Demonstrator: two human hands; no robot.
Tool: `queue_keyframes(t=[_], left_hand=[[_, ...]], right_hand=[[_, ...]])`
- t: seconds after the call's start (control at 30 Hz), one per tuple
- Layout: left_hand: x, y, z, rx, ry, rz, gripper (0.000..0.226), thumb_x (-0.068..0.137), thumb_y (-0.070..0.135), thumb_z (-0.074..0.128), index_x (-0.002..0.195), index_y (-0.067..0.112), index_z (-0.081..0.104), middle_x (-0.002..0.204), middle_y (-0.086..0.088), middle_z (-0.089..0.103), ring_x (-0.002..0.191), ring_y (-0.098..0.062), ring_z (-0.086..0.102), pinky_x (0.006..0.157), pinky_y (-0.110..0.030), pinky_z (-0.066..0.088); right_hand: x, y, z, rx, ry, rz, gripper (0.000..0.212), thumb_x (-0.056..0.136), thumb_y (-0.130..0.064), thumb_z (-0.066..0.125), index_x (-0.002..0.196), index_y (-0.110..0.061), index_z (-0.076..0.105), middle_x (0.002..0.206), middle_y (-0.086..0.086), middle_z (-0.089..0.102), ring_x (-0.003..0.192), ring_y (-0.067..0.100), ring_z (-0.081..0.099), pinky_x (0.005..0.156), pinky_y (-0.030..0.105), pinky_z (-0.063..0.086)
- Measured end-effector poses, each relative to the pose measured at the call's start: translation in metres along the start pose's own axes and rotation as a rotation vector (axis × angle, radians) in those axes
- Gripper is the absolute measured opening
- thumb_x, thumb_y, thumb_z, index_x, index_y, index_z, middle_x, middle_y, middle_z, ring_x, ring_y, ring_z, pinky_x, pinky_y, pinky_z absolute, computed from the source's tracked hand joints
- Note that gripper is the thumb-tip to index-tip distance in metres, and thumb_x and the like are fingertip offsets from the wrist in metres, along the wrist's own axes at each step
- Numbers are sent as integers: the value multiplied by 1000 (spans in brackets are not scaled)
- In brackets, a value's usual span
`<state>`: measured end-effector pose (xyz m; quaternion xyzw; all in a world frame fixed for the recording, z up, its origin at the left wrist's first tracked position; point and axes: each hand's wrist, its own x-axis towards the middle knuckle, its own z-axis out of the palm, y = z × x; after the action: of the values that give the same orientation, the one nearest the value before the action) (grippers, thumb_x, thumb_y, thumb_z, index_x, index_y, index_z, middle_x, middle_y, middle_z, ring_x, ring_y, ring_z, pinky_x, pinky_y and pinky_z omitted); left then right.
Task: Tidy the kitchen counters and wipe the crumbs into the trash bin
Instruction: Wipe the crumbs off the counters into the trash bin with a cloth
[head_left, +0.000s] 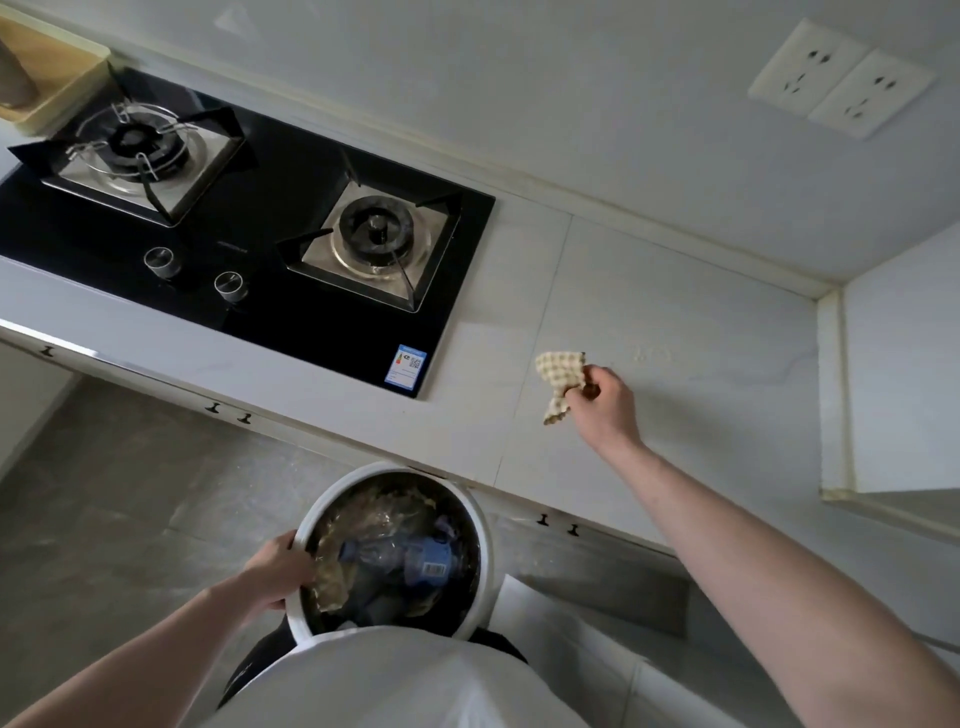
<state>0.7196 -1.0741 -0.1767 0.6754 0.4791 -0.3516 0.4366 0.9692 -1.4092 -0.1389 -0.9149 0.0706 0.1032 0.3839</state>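
Observation:
My right hand is shut on a small yellow checked cloth, held just above the white counter to the right of the hob. My left hand grips the left rim of a round white trash bin, which is held below the counter's front edge. The bin holds a crushed plastic bottle with a blue label, clear wrapping and some brownish scraps. A faint patch of pale crumbs lies on the counter just right of the cloth.
A black glass gas hob with two burners and two knobs fills the counter's left part. A yellow tray sits at the far left corner. Wall sockets are at the top right. A side wall closes the counter on the right. Grey floor lies below.

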Motion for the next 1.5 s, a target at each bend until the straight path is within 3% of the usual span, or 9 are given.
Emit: queue_keyframes(t=[0.2, 0.3, 0.43, 0.6, 0.73, 0.9, 1.03, 1.37, 1.5], left_hand=[[-3, 3, 2, 25, 23, 5, 33, 83, -10, 48, 95, 12, 69, 85, -21, 71, 76, -34, 70, 65, -43, 63], [-4, 7, 4, 32, 61, 21, 30, 81, -14, 49, 93, 6, 68, 73, -19, 65, 61, -27, 61, 49, -26, 50], [-7, 11, 4, 54, 76, 25, 27, 83, -12, 50, 90, 8, 67, 68, -16, 63, 57, -25, 58, 43, -21, 43], [-2, 12, 4, 77, 94, 10, 26, 82, -13, 50, 89, 5, 68, 73, -22, 65, 61, -27, 60, 54, -26, 49], [4, 12, 1, 114, 88, -5, 27, 81, -11, 52, 92, 7, 69, 74, -21, 67, 63, -27, 60, 54, -24, 47], [14, 12, -1, 145, 95, -29, 29, 80, -7, 54, 92, 14, 70, 80, -21, 72, 74, -34, 69, 58, -33, 57], [17, 12, -2, 159, 97, -37, 32, 74, -9, 54, 90, 14, 70, 80, -22, 71, 76, -35, 70, 64, -40, 60], [11, 12, 2, 60, 82, -16, 33, 80, -13, 46, 88, 12, 67, 78, -21, 67, 69, -28, 63, 64, -35, 55], [11, 9, 0, 64, 78, -10, 36, 76, -11, 46, 89, 13, 69, 81, -22, 69, 70, -30, 64, 68, -45, 60]], right_hand=[[58, 65, -60, -176, 330, 108, 29, 86, -2, 58, 113, 0, 69, 115, 24, 64, 107, 40, 61, 96, 34, 44], [76, 84, -82, -210, 394, 180, 27, 89, -2, 56, 112, 2, 68, 115, 28, 62, 105, 44, 60, 95, 37, 44], [96, 108, -100, -214, 439, 284, 31, 90, -3, 54, 118, -1, 67, 122, 27, 62, 110, 43, 60, 98, 38, 45], [113, 134, -97, -311, 233, 434, 43, 95, -17, 53, 137, -6, 53, 140, 21, 57, 129, 39, 54, 110, 40, 40], [122, 138, -90, -361, 65, 455, 49, 97, -22, 52, 143, -7, 45, 144, 20, 53, 131, 39, 52, 109, 38, 39], [141, 118, -78, -420, -48, 364, 48, 97, -21, 50, 145, -13, 46, 147, 16, 51, 133, 37, 50, 112, 37, 38], [134, 106, -54, -505, -83, 134, 61, 97, -14, 48, 156, -15, 33, 165, 5, 24, 151, 28, 23, 125, 34, 16], [64, 79, 7, -371, -56, -112, 47, 88, -5, 58, 132, -20, 64, 140, 3, 54, 132, 31, 47, 113, 32, 29], [19, 46, 37, -292, -125, -141, 40, 85, 3, 56, 117, -18, 70, 129, 7, 55, 126, 28, 44, 112, 33, 25]])
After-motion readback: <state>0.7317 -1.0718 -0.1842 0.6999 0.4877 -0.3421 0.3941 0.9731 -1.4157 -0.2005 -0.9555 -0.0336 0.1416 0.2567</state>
